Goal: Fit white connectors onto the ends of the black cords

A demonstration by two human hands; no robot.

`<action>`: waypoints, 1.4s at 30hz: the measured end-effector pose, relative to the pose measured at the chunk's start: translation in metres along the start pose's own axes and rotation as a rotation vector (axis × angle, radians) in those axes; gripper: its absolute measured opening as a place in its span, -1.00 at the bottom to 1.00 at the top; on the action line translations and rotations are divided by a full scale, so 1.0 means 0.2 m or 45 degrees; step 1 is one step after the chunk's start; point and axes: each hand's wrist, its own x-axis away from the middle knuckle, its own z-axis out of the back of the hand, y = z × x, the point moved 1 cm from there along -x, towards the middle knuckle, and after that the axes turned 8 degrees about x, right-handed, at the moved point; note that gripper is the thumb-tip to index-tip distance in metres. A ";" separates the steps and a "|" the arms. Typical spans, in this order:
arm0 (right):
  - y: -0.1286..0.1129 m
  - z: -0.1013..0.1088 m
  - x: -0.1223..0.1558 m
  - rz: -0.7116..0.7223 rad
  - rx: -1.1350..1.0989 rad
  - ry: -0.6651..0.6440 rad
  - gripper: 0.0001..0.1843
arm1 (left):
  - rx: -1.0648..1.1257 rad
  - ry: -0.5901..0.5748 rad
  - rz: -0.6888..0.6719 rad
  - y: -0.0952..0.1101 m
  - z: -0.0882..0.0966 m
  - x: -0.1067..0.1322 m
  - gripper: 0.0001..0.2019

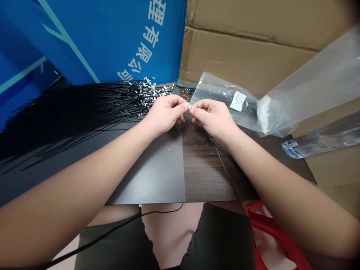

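Observation:
Over the table, my left hand (166,113) and my right hand (213,117) meet fingertip to fingertip, both in a pinch. A tiny white end piece (190,107) shows at the right fingertips, right beside my left thumb. From under my right hand a thin black cable (225,168) runs down over the table's front edge. What my left fingers grip is too small and covered to make out. Just behind the fingertips lies a small yellow ring (185,97).
A large pile of black cables (70,108) with white ends lies at the left. To the right are a clear plastic bag (219,95) with a label, a bag holding white bits (264,114) and a clear bottle-like item (294,148). Cardboard (239,48) and a blue panel (112,33) stand behind.

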 end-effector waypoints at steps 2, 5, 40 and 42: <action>0.00 0.00 0.00 0.008 0.019 0.002 -0.81 | -0.022 0.011 0.004 0.00 0.00 0.00 -0.79; -0.01 0.00 0.01 0.022 0.042 0.018 -0.77 | -0.050 0.029 0.015 0.00 -0.01 0.01 -0.79; -0.01 -0.01 -0.01 -0.002 0.058 -0.027 -0.79 | -0.093 -0.009 0.058 0.01 0.00 0.00 -0.85; 0.00 0.02 -0.02 0.024 0.043 -0.056 -0.72 | -0.028 -0.054 0.104 0.01 0.02 -0.01 -0.84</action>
